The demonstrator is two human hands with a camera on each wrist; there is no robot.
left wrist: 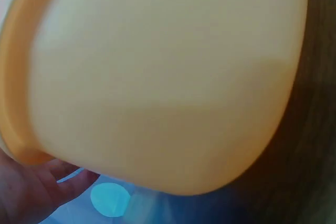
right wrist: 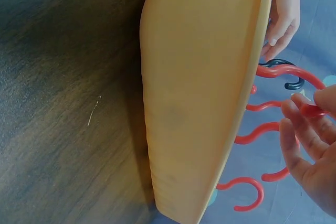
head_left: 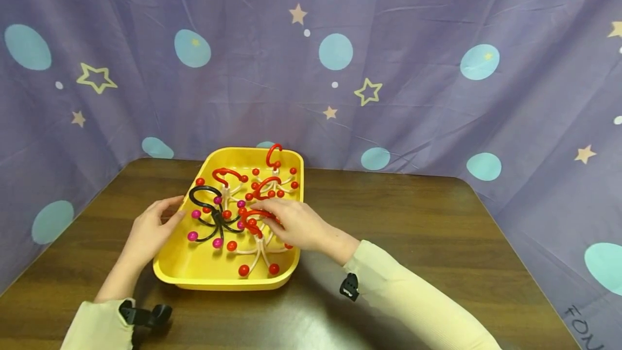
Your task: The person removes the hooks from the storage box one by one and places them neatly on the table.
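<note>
A yellow tray holds several hook-topped pieces with ball-tipped legs. My left hand grips its left rim, thumb at the edge and fingers along the outside. My right hand reaches over the right side and pinches the red hook of the nearest white-legged piece, whose legs end in red balls. Left of it is a black hooked piece with magenta balls. Behind are other red-hooked white pieces, one at the back right and one at the left; another red hook is partly hidden behind my right hand.
The tray stands on a dark wooden table, left of its middle. A purple curtain with stars and blue ovals hangs behind and along the sides. A black strap sits at the right wrist, another at the left.
</note>
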